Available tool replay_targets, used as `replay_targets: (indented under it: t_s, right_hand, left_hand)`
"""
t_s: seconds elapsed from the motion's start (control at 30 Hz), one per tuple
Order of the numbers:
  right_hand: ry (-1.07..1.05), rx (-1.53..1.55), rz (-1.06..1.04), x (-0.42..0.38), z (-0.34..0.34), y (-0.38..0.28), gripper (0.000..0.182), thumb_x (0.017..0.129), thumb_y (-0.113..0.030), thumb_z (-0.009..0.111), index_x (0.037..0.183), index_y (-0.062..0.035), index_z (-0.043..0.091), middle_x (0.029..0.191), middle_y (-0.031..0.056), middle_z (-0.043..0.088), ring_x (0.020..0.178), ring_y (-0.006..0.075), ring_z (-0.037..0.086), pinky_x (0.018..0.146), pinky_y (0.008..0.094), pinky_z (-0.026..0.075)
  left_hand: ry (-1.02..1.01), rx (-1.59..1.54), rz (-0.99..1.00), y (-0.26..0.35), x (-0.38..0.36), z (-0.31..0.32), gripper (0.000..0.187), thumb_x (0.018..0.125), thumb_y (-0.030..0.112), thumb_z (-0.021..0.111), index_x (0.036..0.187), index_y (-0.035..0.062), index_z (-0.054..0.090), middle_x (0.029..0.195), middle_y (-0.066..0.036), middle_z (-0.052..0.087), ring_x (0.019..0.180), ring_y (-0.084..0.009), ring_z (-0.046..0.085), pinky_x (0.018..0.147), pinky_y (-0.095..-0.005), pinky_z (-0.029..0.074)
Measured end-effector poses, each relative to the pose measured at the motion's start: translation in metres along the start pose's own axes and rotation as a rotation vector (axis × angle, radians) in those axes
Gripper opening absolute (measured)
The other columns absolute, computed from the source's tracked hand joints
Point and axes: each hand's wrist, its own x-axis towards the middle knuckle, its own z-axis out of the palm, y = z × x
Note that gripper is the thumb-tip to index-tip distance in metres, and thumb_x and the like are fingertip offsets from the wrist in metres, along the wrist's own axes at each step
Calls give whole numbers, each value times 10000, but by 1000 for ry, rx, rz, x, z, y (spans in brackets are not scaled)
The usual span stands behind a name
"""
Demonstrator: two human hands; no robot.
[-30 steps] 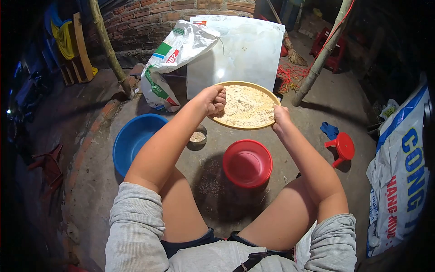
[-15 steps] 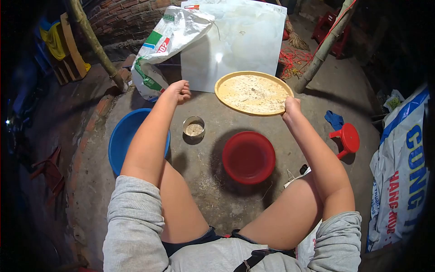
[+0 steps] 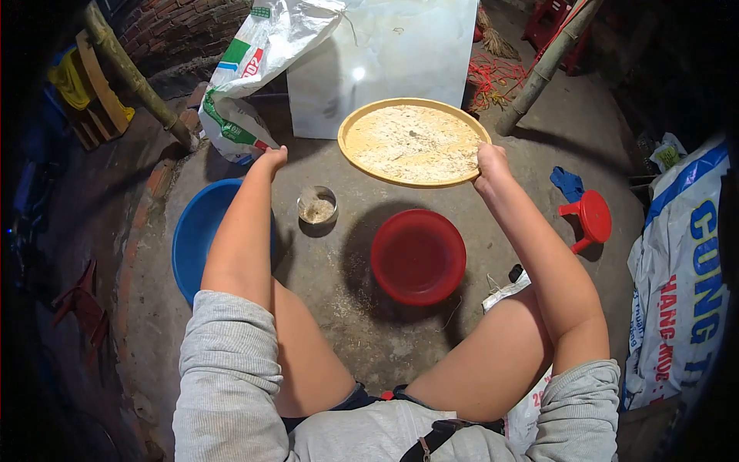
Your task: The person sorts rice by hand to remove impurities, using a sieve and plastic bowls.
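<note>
My right hand (image 3: pixel 493 164) grips the right rim of a round yellow winnowing tray (image 3: pixel 412 179), raised above the floor. Pale grains or flakes are scattered over the tray, with a small dark patch near the middle. My left hand (image 3: pixel 273 157) is closed at the lower edge of a white printed sack (image 3: pixel 262 58) and seems to pinch it; the fingertips are hidden. Below that hand stands a small metal cup (image 3: pixel 317 206) with grain inside. A blue basin (image 3: pixel 187 239) lies under my left forearm. The red basin (image 3: pixel 419 254) sits on the floor below the tray.
Behind the tray leans a pale board (image 3: pixel 385 61). Bamboo poles (image 3: pixel 138 81) rise on both sides. To the right are a red stool (image 3: pixel 594 215), a blue cloth (image 3: pixel 567 184) and a big printed sack (image 3: pixel 677 285). Red string (image 3: pixel 493 81) and a broom (image 3: pixel 499 38) lie behind.
My left hand has moved left and away from me to the white sack's edge. The tray has shifted slightly left in my right hand's grip. The view has shifted a little.
</note>
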Motion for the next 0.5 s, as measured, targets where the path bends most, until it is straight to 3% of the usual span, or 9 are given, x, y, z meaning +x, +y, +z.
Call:
replay_targets:
  t_s: [0.07,0.1,0.13,0.2,0.23,0.27,0.33,0.4,0.5]
  right_hand:
    - [-16,-10,0,-1,0,0,300,849,-14,334,1066,144,468,991,245,586,855,315,633,727,438,539]
    - [-34,-19,-1,-2,0,0,296,852,-17,335,1061,144,469,992,244,586,856,312,633,729,438,539]
    - [-38,-19,1,-1,-2,1,296,852,-17,335,1061,144,469,992,244,586,856,312,633,729,438,539]
    - [-130,16,-1,4,-9,3,323,784,22,422,1086,77,321,1021,255,491,866,302,594,697,426,538]
    - [-134,19,0,5,-10,4,323,784,22,422,1086,77,321,1021,255,491,866,302,594,697,426,538]
    - [-126,9,-4,7,-11,3,323,786,11,421,1089,69,326,1016,249,493,881,294,586,708,419,533]
    - [-121,8,-13,2,-12,3,323,788,0,419,1093,60,331,1011,243,494,896,287,577,718,413,528]
    - [-50,-61,-52,-11,-8,-4,269,921,-144,396,1081,68,438,984,181,575,846,266,614,714,401,532]
    - [-90,-90,-46,-55,-2,-26,219,932,-179,414,1035,13,429,940,130,562,817,214,593,703,371,521]
  left_hand:
    - [61,202,97,0,1,-2,724,916,472,306,1394,-19,72,1465,-214,72,1346,-367,127,1026,-521,237]
    - [123,149,16,0,2,2,686,875,550,369,1408,148,212,1461,-174,168,1335,-363,168,1030,-567,160]
    - [127,147,14,7,-9,4,686,875,550,369,1408,148,212,1461,-174,168,1335,-363,168,1030,-567,160]
    - [-40,101,-45,26,-44,4,785,842,620,385,1421,150,143,1456,-181,173,1341,-372,140,1022,-581,179]
    - [-93,38,18,28,-48,3,809,835,646,370,1424,154,116,1429,-207,222,1299,-377,253,988,-579,270]
    - [-88,41,21,34,-62,9,809,835,646,370,1424,154,116,1429,-207,222,1299,-377,253,988,-579,270]
    - [-279,-280,115,51,-93,26,771,862,616,347,1427,156,93,1363,-225,329,1202,-347,404,966,-509,351]
    - [-360,-300,171,65,-124,37,746,876,598,333,1428,158,90,1318,-218,382,1144,-309,458,929,-453,396]
    - [-455,-268,250,70,-140,39,678,901,561,316,1411,144,156,1268,-207,432,1075,-260,517,858,-387,460]
